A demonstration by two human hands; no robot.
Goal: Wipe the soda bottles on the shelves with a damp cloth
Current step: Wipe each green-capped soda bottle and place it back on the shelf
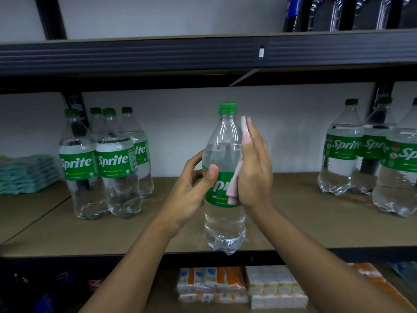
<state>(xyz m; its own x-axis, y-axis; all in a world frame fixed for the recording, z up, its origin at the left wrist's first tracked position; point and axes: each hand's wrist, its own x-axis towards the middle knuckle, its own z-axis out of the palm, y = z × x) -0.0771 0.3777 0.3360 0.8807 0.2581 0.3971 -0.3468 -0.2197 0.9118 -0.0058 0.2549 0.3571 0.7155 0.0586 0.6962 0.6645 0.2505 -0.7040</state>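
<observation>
- Sprite bottle [224, 177], green cap, upright, mid-frame; base at the front edge of the shelf [135, 233], contact unclear.
- Left grip [191, 188], a bare hand: thumb on the label, fingers curled behind the bottle.
- Right grip [252, 172], also bare: straight fingers press a pale pink cloth [234, 188] flat against the bottle's right side.
- Sprite bottles in clusters at left [106, 163] and right [365, 150].
- Folded teal cloths [27, 172] stacked far left.
- Boxed packs [237, 285] on the shelf below.

Left grip [191, 186] curled, thumb pressing; right grip [253, 168] flat, fingers straight upward.
</observation>
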